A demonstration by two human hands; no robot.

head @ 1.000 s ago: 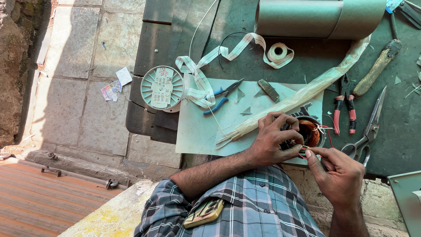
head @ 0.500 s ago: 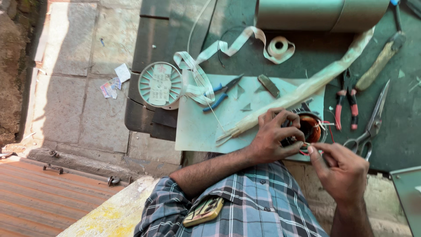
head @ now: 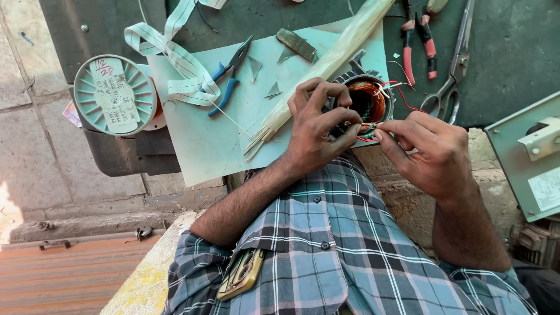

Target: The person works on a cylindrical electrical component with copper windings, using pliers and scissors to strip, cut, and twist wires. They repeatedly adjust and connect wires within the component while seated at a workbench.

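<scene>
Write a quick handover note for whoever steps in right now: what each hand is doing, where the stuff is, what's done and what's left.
Left hand: steadies the motor stator at the bench edge, fingertips at the wire ends.
Right hand: pinches a thin red wire against the left fingertips.
Around: sleeving bundle across the sheet, blue pliers, red pliers, scissors, wire spool far left.
Done: copper winding sits in the stator.
Left: leads look loose; whether the joint is finished cannot be told.

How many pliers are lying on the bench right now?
2. The blue-handled pliers lie on the pale sheet left of the hands; the red-handled pliers lie beside the scissors at the top right. Others may be out of frame.
</scene>
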